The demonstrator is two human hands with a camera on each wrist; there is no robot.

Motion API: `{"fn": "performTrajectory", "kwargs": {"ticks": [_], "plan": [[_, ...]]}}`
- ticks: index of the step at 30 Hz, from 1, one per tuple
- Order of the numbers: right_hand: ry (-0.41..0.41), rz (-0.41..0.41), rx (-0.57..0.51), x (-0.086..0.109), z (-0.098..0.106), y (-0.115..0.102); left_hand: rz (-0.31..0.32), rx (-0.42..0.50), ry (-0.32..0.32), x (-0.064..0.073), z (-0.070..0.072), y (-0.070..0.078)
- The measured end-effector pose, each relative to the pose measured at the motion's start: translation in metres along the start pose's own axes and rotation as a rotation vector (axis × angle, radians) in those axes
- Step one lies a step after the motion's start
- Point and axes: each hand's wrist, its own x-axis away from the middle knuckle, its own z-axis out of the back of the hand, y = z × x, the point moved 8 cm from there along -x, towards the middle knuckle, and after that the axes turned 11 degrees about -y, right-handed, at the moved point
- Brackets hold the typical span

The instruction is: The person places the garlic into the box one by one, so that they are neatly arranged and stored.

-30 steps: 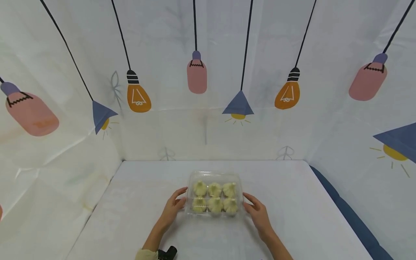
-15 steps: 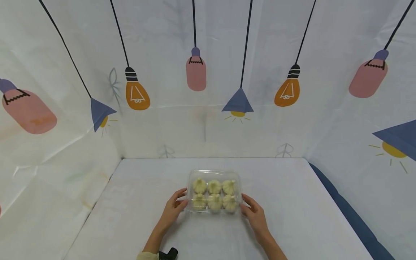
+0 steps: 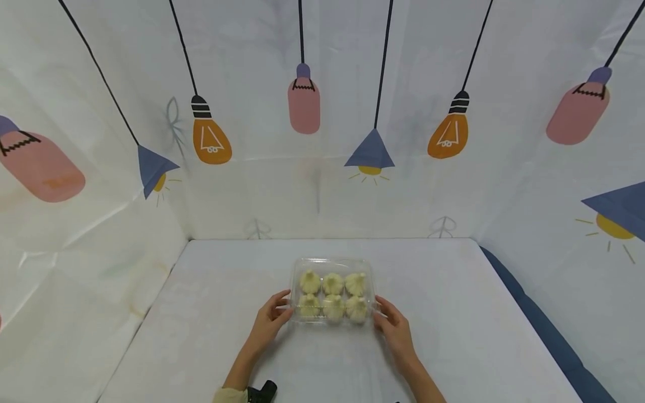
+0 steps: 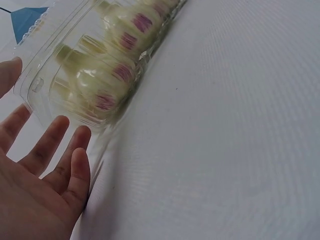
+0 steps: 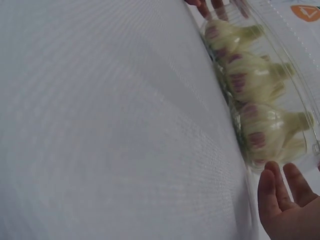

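A clear plastic clamshell box [image 3: 332,262] sits on the white table in the head view, its lid down. Inside it stand several pale garlic bulbs [image 3: 333,284] in two rows. The wrist views show purple streaks on each garlic bulb [image 4: 102,77]. My left hand [image 3: 268,320] is at the box's left side, fingers spread and loosely bent, fingertips at its wall. On the opposite side my right hand [image 3: 397,331] has its fingertips at the right wall, fingers [image 5: 267,192] relaxed. Neither hand's fingers curl round the box. Whether every fingertip touches it I cannot tell.
The white tabletop [image 3: 227,280] ends at a back wall sheet [image 3: 252,196] printed with hanging lamps. Blue fabric [image 3: 549,330] runs along the table's right edge. A black device [image 3: 262,392] is on my left wrist, by the sleeve.
The whole head view has shifted slightly upward. My right hand has moved a little left, closer in to the box. My left hand has hardly moved against it.
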Motion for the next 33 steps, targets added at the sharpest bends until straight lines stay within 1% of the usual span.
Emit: {"fn": "performTrajectory", "kwargs": {"ticks": [6,10,13,16,17,21,22,26,29,30,31,33], "plan": [[0.031,-0.02,0.032,-0.003,0.005,0.003,0.009,0.02,-0.01,-0.002,0.0,0.003],[0.038,-0.04,0.033,-0.004,0.006,0.004,0.01,0.042,-0.038,-0.005,-0.001,-0.001],[0.03,-0.044,0.017,-0.003,0.005,0.003,0.031,0.079,-0.051,-0.007,-0.002,-0.015],[0.015,-0.037,-0.003,-0.003,0.002,0.002,0.057,0.121,-0.049,-0.007,-0.005,-0.029],[0.012,-0.034,-0.006,-0.002,0.0,0.002,0.066,0.128,-0.043,-0.007,-0.005,-0.034],[0.014,-0.044,-0.008,0.002,-0.003,0.005,0.065,0.148,-0.015,-0.001,-0.01,-0.04],[0.013,-0.047,-0.006,0.002,-0.005,0.005,0.063,0.15,-0.007,0.0,-0.01,-0.04],[0.002,-0.05,-0.02,0.004,-0.01,0.005,0.106,0.141,0.049,0.006,-0.009,-0.041],[-0.007,-0.043,-0.032,0.004,-0.013,0.005,0.129,0.144,0.09,0.007,-0.009,-0.041],[-0.005,-0.044,-0.033,0.004,-0.013,0.004,0.126,0.15,0.099,0.007,-0.01,-0.04],[-0.002,-0.042,-0.034,0.004,-0.012,0.004,0.133,0.158,0.099,0.007,-0.011,-0.036],[-0.002,-0.044,-0.048,0.004,-0.011,0.004,0.135,0.16,0.106,0.006,-0.013,-0.036]]}}
